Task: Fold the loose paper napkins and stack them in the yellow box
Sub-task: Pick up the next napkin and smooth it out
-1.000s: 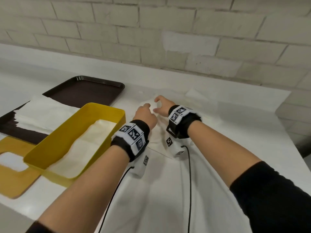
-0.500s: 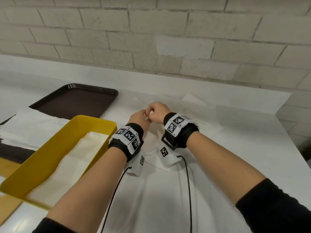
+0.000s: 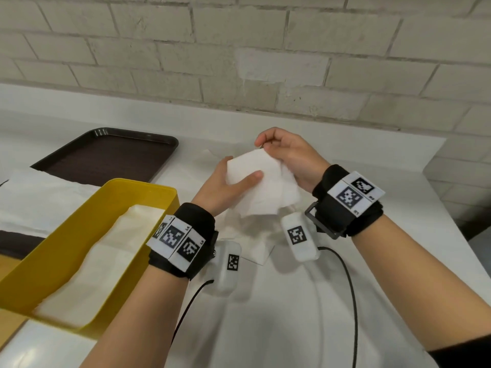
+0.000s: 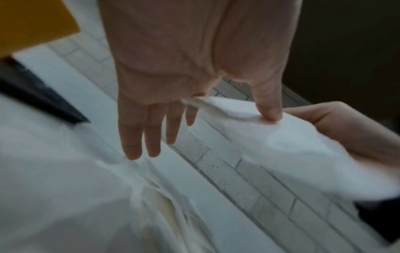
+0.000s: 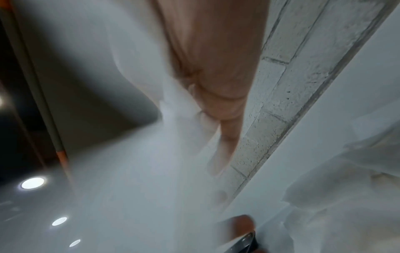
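yellow box (image 3: pixel 66 251) sits left of both hands, folded napkins (image 3: pixel 106 256) stacked inside. white napkin (image 3: pixel 261 187) is held up between the hands above the table (image 3: pixel 292 314): left hand (image 3: pixel 220 187) grips it, thumb across its face; right hand (image 3: pixel 289 158) pinches its top edge.

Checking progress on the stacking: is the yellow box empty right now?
No. In the head view, the yellow box already holds white napkins lying flat on its floor.
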Demonstrator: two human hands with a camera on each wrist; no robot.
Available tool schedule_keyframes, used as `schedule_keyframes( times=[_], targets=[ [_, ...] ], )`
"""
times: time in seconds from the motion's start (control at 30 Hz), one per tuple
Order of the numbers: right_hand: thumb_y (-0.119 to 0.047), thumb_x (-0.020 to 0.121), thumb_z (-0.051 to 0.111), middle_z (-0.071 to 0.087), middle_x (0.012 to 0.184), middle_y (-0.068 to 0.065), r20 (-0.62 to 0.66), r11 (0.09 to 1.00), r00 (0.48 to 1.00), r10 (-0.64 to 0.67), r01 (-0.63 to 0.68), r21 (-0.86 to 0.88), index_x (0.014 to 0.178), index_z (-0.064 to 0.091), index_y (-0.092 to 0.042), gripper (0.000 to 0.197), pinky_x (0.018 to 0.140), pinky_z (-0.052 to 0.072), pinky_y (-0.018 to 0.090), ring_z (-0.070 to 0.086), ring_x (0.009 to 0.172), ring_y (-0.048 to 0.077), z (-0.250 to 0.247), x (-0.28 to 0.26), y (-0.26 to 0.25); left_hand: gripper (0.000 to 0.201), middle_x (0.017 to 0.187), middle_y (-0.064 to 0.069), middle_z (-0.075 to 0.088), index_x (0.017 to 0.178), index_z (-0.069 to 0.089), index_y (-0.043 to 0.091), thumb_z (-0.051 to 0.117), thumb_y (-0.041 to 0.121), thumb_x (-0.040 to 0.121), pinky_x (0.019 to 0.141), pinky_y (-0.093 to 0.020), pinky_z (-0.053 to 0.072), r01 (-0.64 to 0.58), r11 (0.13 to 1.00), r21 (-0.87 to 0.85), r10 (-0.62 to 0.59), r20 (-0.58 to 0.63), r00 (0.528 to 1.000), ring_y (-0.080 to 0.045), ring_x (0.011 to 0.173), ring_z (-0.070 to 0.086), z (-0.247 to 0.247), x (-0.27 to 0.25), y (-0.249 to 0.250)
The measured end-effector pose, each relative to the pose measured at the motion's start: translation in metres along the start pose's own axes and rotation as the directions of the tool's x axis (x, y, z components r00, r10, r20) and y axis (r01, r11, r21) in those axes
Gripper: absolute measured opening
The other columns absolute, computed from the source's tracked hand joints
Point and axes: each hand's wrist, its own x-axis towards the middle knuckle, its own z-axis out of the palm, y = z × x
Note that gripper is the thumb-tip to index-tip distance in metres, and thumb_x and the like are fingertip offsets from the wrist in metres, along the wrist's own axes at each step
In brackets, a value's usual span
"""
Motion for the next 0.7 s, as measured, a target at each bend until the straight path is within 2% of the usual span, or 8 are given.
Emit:
schedule_keyframes(
  times=[0.13, 0.23, 0.3, 0.37, 0.43, 0.5, 0.6, 0.7],
  targets=[
    [-0.001, 0.095, 0.033, 0.049, 0.08, -0.009, -0.091, 0.991, 0.995, -0.04, 0.027, -0.13, 0.079, 0.051, -0.022, 0.032, 0.069, 0.037, 0.013, 0.045, 0.073, 0.005, -0.006, -0.007, -0.004, 0.024, 0.098, -0.003, 0.068, 0.111, 0.06, 0.012, 0.058, 0.025, 0.09, 0.067, -0.027, 0.058, 0.061, 0.962, -0.268, -0.062, 0.005, 0.998, -0.015, 0.086, 0.066, 0.006, -0.009, 0.002],
    [-0.011, 0.098, 0.033, 0.044, 0.083, -0.005, -0.153, 0.957, 0.988, -0.018, -0.027, -0.287, 0.086, 0.045, -0.021, 0.02, 0.062, 0.034, 0.015, 0.04, 0.072, 0.008, -0.009, -0.01, -0.002, 0.016, 0.087, -0.003, 0.067, 0.105, 0.062, 0.008, 0.054, 0.015, 0.093, 0.057, -0.022, 0.056, 0.031, 0.944, -0.328, -0.059, -0.074, 0.995, -0.013, 0.073, 0.065, 0.007, -0.014, 0.003],
    [-0.024, 0.096, 0.045, 0.04, 0.097, -0.002, -0.109, 0.863, 0.993, -0.038, -0.022, -0.505, 0.103, 0.044, -0.019, 0.008, 0.073, 0.035, 0.02, 0.042, 0.089, 0.011, -0.006, -0.016, 0.001, 0.014, 0.08, -0.005, 0.065, 0.1, 0.063, 0.006, 0.053, 0.013, 0.094, 0.05, -0.019, 0.052, 0.028, 0.933, -0.358, -0.079, -0.129, 0.988, -0.01, 0.063, 0.064, 0.008, -0.016, 0.003],
    [-0.033, 0.086, 0.06, 0.031, 0.111, -0.004, -0.01, 0.695, 0.994, -0.11, 0.07, -0.716, 0.12, 0.042, -0.022, 0.04, 0.093, 0.032, 0.026, 0.035, 0.108, 0.013, -0.002, -0.025, 0.004, 0.017, 0.071, -0.005, 0.062, 0.088, 0.064, 0.006, 0.05, 0.013, 0.095, 0.045, -0.018, 0.049, 0.03, 0.915, -0.401, -0.099, -0.154, 0.983, -0.005, 0.049, 0.06, 0.006, -0.018, 0.005],
    [-0.039, 0.077, 0.069, 0.027, 0.115, -0.008, 0.097, 0.606, 0.986, -0.138, 0.161, -0.779, 0.126, 0.041, -0.026, 0.057, 0.103, 0.025, 0.029, 0.027, 0.112, 0.009, 0.005, -0.033, 0.001, 0.025, 0.066, -0.004, 0.062, 0.079, 0.064, 0.01, 0.048, 0.017, 0.097, 0.044, -0.019, 0.048, 0.034, 0.913, -0.407, -0.108, -0.159, 0.981, -0.006, 0.047, 0.059, 0.004, -0.02, 0.007],
    [-0.043, 0.074, 0.072, 0.028, 0.12, -0.01, 0.152, 0.628, 0.985, -0.082, 0.169, -0.76, 0.127, 0.043, -0.028, 0.062, 0.104, 0.023, 0.027, 0.027, 0.115, 0.006, 0.01, -0.039, 0.002, 0.027, 0.065, 0.0, 0.062, 0.075, 0.064, 0.012, 0.049, 0.02, 0.096, 0.045, -0.017, 0.046, 0.036, 0.922, -0.387, -0.101, -0.149, 0.984, -0.007, 0.052, 0.059, 0.003, -0.023, 0.008],
    [-0.04, 0.076, 0.07, 0.032, 0.129, -0.009, 0.154, 0.722, 0.987, -0.048, 0.141, -0.678, 0.128, 0.042, -0.025, 0.061, 0.095, 0.026, 0.015, 0.033, 0.118, 0.005, 0.017, -0.042, 0.007, 0.025, 0.053, 0.008, 0.057, 0.076, 0.061, 0.011, 0.049, 0.022, 0.096, 0.04, -0.012, 0.039, 0.068, 0.899, -0.433, -0.12, -0.094, 0.988, -0.002, 0.042, 0.052, 0.0, -0.027, 0.009],
    [-0.028, 0.086, 0.062, 0.04, 0.129, -0.002, 0.112, 0.711, 0.986, -0.121, 0.165, -0.684, 0.129, 0.042, -0.015, 0.049, 0.083, 0.027, -0.001, 0.036, 0.109, 0.001, 0.025, -0.042, 0.011, 0.026, 0.078, -0.005, 0.064, 0.095, 0.063, 0.007, 0.045, 0.026, 0.097, 0.05, -0.022, 0.051, 0.151, 0.794, -0.589, -0.159, 0.037, 0.987, -0.012, 0.061, 0.061, -0.002, -0.028, 0.006]
  ],
)
